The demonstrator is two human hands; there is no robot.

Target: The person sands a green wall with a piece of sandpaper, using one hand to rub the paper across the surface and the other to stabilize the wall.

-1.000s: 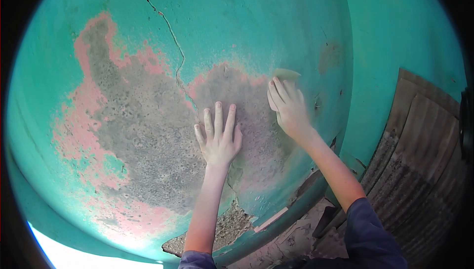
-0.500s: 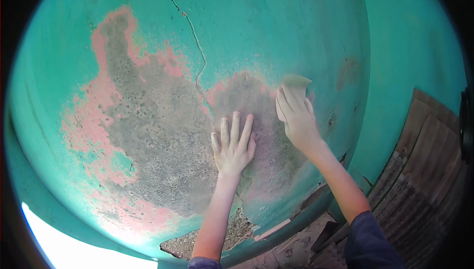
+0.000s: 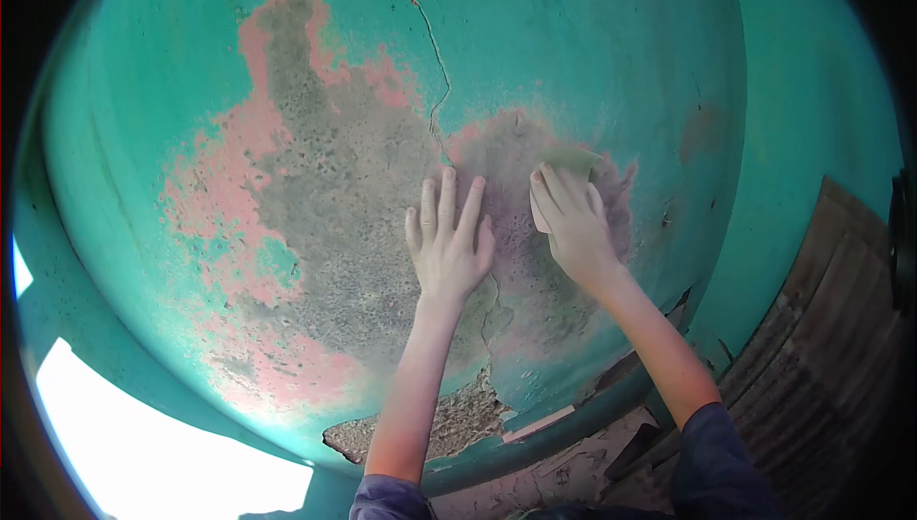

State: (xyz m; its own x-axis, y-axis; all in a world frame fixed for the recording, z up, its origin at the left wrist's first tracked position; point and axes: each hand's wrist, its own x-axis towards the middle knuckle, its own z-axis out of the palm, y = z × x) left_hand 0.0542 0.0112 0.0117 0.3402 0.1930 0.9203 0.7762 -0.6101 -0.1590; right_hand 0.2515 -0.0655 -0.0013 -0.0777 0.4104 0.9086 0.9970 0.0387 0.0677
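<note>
A green-painted wall (image 3: 592,33) bears a large worn patch (image 3: 344,195) of grey plaster edged in pink. My left hand (image 3: 449,248) lies flat on that patch, fingers spread, just below where a thin crack (image 3: 439,57) comes down. To its right, my right hand (image 3: 578,233) presses a pale greenish sheet of sandpaper (image 3: 573,158) against the plaster. The sheet sticks out past the fingertips and along the palm's left side. Whatever lies under the palm is hidden.
Low on the wall, a broken-out hole (image 3: 468,420) shows rough material. Corrugated brown sheets (image 3: 812,348) lean at the right. Bright light (image 3: 162,444) fills the lower left. Cracked rubble-like ground (image 3: 535,477) shows below the wall's base.
The view has shifted, so the wall appears farther right and slightly higher. Against the wall, my right hand with the sandpaper has moved left and down; my left hand has moved left and up.
</note>
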